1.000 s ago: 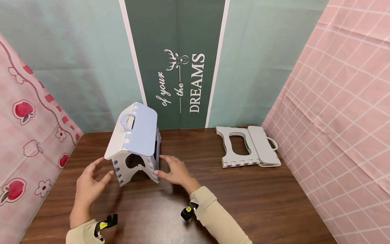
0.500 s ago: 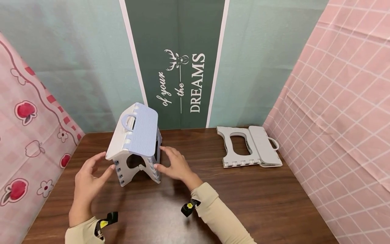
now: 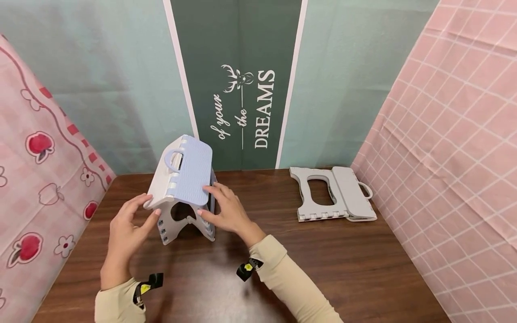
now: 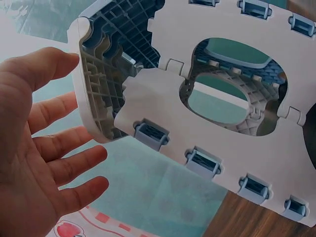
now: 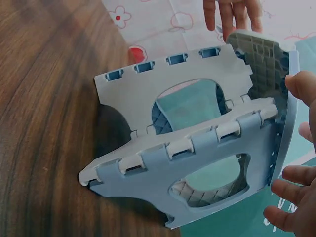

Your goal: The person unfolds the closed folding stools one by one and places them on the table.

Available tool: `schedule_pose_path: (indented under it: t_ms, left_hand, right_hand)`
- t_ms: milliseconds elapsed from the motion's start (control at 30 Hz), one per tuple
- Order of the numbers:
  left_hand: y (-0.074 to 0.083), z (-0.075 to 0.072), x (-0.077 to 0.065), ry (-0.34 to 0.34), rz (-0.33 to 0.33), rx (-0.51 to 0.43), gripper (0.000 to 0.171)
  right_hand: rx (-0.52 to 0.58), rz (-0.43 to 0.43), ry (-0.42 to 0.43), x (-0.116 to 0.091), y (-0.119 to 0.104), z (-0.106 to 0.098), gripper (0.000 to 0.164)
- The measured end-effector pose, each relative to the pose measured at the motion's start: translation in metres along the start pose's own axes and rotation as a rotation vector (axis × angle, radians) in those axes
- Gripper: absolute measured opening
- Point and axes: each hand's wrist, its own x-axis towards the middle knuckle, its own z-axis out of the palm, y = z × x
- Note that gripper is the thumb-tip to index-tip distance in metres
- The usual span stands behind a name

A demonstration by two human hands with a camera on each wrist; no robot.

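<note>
A person's left arm (image 3: 121,303) and right arm (image 3: 296,287), in beige sleeves, reach over the tabletop (image 3: 343,269) toward its far left corner. The left hand (image 3: 128,229), closer to the left edge, is raised, thumb and fingers extended and spread apart. The right hand (image 3: 227,210) faces it at a similar height, fingers likewise extended, thumb held apart from them.

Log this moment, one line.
left hand: at white flap; right hand: at blue flap; stool: part-folded, standing; grey stool: folded flat
</note>
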Motion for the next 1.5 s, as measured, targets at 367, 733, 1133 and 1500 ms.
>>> schedule_pose_path:
  t_ms: [367,733,1133,1500]
  left_hand:
    - [0.002,0.005,0.010,0.001,0.045,0.016,0.039]
    - [0.007,0.009,0.022,-0.057,0.050,-0.009,0.025]
    - [0.013,0.012,0.028,-0.157,0.005,0.005,0.031]
    - [0.016,0.011,0.032,-0.201,-0.007,0.026,0.032]
  right_hand:
    - [-0.046,-0.066,0.026,0.016,-0.010,0.000,0.060]
    - [-0.071,-0.112,0.016,0.036,-0.018,-0.004,0.056]
    - [-0.051,-0.133,-0.053,0.045,-0.021,0.002,0.054]
    - [-0.106,-0.159,-0.043,0.049,-0.019,0.002,0.051]
